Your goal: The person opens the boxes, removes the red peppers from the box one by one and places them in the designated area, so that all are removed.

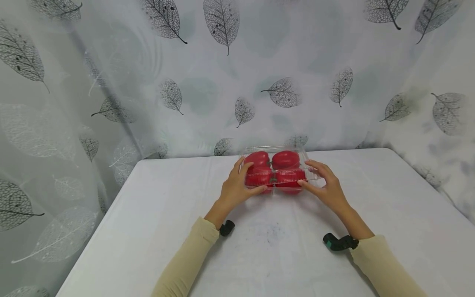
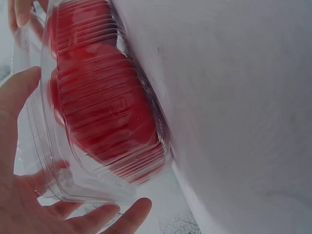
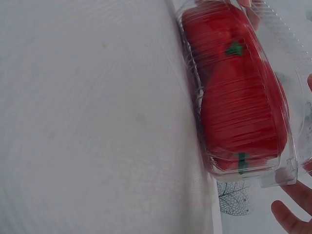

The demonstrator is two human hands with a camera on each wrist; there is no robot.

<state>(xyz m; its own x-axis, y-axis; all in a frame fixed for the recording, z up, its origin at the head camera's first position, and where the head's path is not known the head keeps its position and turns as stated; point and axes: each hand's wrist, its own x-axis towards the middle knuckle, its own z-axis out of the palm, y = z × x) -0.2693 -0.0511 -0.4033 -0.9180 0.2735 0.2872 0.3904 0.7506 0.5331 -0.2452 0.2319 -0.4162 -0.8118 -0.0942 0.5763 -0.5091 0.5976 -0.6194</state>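
Note:
A clear plastic clamshell box (image 1: 272, 189) sits near the table's far edge, holding several smooth red vegetables (image 1: 285, 160) with green stems, like bell peppers or tomatoes. At its left side, my left hand (image 1: 235, 183) holds the box, thumb along the front and fingers round the side. My right hand (image 1: 326, 185) grips the opposite side, with the thumb at the front corner and the fingertips further back. In the left wrist view, the left thumb (image 2: 24, 87) lies by the clear rim. Part of the right hand is cut off in the right wrist view.
A white cloth covers the table (image 1: 271, 255). Behind it hangs a leaf-patterned curtain (image 1: 208, 82), close to the box. Dark wrist-worn devices (image 1: 339, 242) sit below both hands, near the cream sleeves (image 1: 382, 264).

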